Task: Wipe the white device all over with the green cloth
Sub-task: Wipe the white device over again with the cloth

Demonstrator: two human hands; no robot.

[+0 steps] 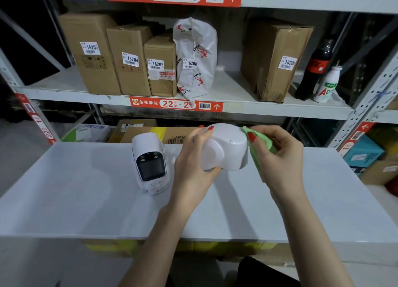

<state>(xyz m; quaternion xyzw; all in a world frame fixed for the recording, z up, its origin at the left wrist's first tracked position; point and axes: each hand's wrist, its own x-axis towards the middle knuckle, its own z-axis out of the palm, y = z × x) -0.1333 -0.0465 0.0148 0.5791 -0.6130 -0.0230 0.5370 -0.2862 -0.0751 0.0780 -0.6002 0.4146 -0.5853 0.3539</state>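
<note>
Above the table [86,200], left hand [191,170] grips white device [224,148]; right-hand fingers [252,137] pinch half-hidden green cloth [257,157].

The white device [224,149] is up off the worktop [86,200], held in my left hand [193,163], fingers curled over its top edge and thumb under its lower edge. It is a smooth, rounded plastic body with a glossy shell, tipped on its side so a flat face with a shallow round recess turns toward me. A tiny dark dot shows on its upper right curve. The green cloth [257,155] is pale green and bunched in my right hand [277,157], pressed against the device's right end, with a strip hanging below my fingers.
</note>
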